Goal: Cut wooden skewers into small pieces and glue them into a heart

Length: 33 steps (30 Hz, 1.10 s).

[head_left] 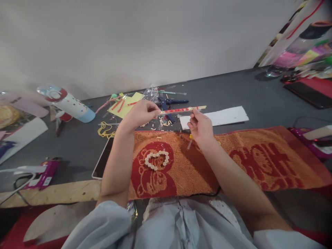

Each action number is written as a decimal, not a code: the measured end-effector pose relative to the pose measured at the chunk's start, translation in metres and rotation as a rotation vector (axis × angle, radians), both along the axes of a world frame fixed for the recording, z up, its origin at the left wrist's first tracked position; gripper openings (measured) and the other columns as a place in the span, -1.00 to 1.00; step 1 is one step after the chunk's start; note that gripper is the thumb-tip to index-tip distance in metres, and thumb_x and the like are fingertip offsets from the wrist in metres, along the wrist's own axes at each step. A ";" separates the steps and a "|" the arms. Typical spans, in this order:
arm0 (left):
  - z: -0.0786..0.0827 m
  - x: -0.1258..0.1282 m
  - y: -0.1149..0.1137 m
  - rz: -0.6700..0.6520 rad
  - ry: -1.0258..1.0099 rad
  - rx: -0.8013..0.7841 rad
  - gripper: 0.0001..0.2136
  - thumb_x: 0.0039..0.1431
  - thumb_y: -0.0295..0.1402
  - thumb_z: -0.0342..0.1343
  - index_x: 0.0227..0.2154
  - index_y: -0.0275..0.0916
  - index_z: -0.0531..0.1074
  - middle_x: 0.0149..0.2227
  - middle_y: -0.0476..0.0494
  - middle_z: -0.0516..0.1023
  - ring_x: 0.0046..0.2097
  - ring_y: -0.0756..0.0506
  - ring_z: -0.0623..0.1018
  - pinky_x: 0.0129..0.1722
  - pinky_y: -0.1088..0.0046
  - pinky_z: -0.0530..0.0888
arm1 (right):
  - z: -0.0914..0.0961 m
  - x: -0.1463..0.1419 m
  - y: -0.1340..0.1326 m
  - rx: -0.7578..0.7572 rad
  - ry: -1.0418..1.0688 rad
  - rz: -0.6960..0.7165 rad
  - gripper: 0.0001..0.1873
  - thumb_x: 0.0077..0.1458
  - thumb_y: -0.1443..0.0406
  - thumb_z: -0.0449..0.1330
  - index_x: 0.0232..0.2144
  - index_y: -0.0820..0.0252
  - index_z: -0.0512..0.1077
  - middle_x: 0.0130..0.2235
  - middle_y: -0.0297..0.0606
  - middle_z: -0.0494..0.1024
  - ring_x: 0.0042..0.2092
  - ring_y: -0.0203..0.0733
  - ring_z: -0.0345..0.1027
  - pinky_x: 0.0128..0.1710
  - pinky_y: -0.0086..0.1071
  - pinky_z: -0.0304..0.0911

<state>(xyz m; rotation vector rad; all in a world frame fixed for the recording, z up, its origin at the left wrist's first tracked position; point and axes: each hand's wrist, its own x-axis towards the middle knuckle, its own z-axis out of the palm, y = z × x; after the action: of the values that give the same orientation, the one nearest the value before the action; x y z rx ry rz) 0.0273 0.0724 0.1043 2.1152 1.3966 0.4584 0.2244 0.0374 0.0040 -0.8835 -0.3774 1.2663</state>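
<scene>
**Thin stick pinched between both hands above the towel**

The thin stick (181, 110) is held in the air over the far edge of the orange towel (186, 169), lying almost level. The left hand (141, 114) pinches its near-left end, fingers closed on it. The right hand (201, 128) grips it further along from below, fingers closed too, and a short pale tip pokes out beyond them.

Most of the stick shows red with pale ends. It looks very light, narrow and stiff, and probably easy to snap if bent. A pinch close to each end, as now, seems the steadier hold; a single-point grip would likely let it swivel.

On the towel lies a heart-shaped ring of pale bits (157, 159). Beyond it, small cut pieces are scattered on the grey worktop (264, 103) beside a blue tool (171, 102) and a white strip (223, 117).

Hard to tell: whether the red is a wrapping or paint, and exactly what the blue tool is, since the left hand covers part of it. The stick's left end is hidden inside the fingers, and the clutter at the right edge is blurred and cut off.
</scene>
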 end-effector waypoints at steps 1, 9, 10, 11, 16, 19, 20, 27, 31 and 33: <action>-0.001 -0.001 0.001 0.008 0.003 0.010 -0.82 -0.01 -0.26 0.08 -0.53 -0.23 0.50 -0.51 -0.08 0.53 -0.47 0.01 0.40 -0.44 0.44 0.31 | 0.000 0.001 0.001 -0.009 0.012 0.005 -0.82 -0.01 0.26 0.31 -0.55 0.16 0.40 -0.55 -0.47 0.37 -0.63 -0.51 -0.09 -0.66 -0.48 -0.06; 0.005 -0.005 0.000 0.012 0.072 0.051 -0.80 0.01 -0.23 0.07 -0.53 -0.22 0.51 -0.50 -0.10 0.56 -0.44 -0.01 0.43 -0.44 0.44 0.32 | -0.008 0.015 0.007 0.002 0.075 -0.039 -0.78 0.03 0.09 0.29 -0.36 0.08 0.45 -0.54 -0.53 0.31 -0.65 -0.53 -0.10 -0.68 -0.48 -0.08; 0.006 -0.006 0.000 0.013 0.079 0.050 -0.80 0.01 -0.23 0.07 -0.53 -0.22 0.51 -0.50 -0.10 0.55 -0.44 -0.01 0.42 -0.44 0.44 0.32 | -0.008 0.016 0.008 -0.003 0.084 -0.043 -0.79 0.04 0.10 0.28 -0.35 0.08 0.47 -0.54 -0.53 0.30 -0.65 -0.53 -0.10 -0.68 -0.48 -0.09; 0.007 -0.007 0.000 0.011 0.081 0.049 -0.80 0.01 -0.23 0.07 -0.53 -0.22 0.51 -0.50 -0.10 0.55 -0.44 0.00 0.42 -0.44 0.44 0.32 | -0.008 0.017 0.008 -0.009 0.087 -0.047 -0.80 0.04 0.11 0.28 -0.34 0.08 0.47 -0.54 -0.53 0.29 -0.65 -0.53 -0.11 -0.68 -0.48 -0.09; 0.006 -0.013 0.003 -0.010 0.063 0.052 -0.81 0.00 -0.24 0.08 -0.49 -0.21 0.53 -0.48 -0.10 0.57 -0.41 -0.02 0.45 -0.40 0.43 0.36 | -0.010 0.016 0.007 -0.008 0.005 -0.029 -0.79 0.01 0.11 0.30 -0.38 0.08 0.48 -0.53 -0.50 0.28 -0.64 -0.50 -0.11 -0.68 -0.46 -0.09; 0.003 -0.016 0.005 -0.013 0.060 0.012 -0.81 0.00 -0.24 0.10 -0.46 -0.21 0.55 -0.45 -0.11 0.59 -0.39 -0.03 0.48 -0.40 0.43 0.37 | -0.010 0.015 0.006 0.006 -0.051 -0.046 -0.80 0.03 0.10 0.29 -0.39 0.08 0.48 -0.53 -0.48 0.28 -0.63 -0.49 -0.10 -0.66 -0.45 -0.08; 0.003 -0.018 0.006 -0.019 0.054 -0.005 -0.81 0.01 -0.23 0.10 -0.45 -0.20 0.55 -0.44 -0.11 0.59 -0.39 -0.03 0.49 -0.40 0.43 0.38 | -0.009 0.015 0.006 0.014 -0.075 -0.062 -0.80 0.03 0.10 0.28 -0.39 0.08 0.49 -0.52 -0.47 0.28 -0.63 -0.49 -0.10 -0.66 -0.45 -0.08; 0.011 -0.036 0.007 -0.015 0.011 -0.043 -0.78 0.03 -0.16 0.14 -0.42 -0.19 0.57 -0.44 -0.12 0.59 -0.36 -0.05 0.53 -0.34 0.41 0.45 | -0.006 0.019 0.006 0.048 -0.075 -0.148 -0.79 -0.01 0.10 0.31 -0.36 0.07 0.52 -0.48 -0.46 0.29 -0.62 -0.51 -0.15 -0.65 -0.43 -0.14; 0.013 -0.056 0.014 0.018 -0.003 -0.084 -0.75 0.02 -0.13 0.17 -0.43 -0.21 0.57 -0.41 -0.16 0.60 -0.34 -0.07 0.55 -0.33 0.40 0.46 | -0.009 0.023 0.009 0.036 -0.044 -0.171 -0.79 -0.03 0.11 0.33 -0.37 0.08 0.51 -0.50 -0.47 0.30 -0.63 -0.52 -0.12 -0.65 -0.44 -0.12; 0.012 -0.069 0.018 0.057 0.000 -0.081 -0.72 0.00 -0.09 0.18 -0.41 -0.22 0.58 -0.41 -0.16 0.59 -0.33 -0.07 0.54 -0.33 0.39 0.46 | -0.011 0.024 0.010 0.040 -0.031 -0.193 -0.81 -0.01 0.13 0.32 -0.37 0.08 0.50 -0.50 -0.48 0.31 -0.63 -0.52 -0.07 -0.64 -0.44 -0.06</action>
<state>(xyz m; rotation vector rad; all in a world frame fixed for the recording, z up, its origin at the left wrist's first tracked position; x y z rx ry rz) -0.0414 0.0902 0.1166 2.0155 1.4544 0.4169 0.2483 0.0471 -0.0066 -0.8852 -0.3327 1.0650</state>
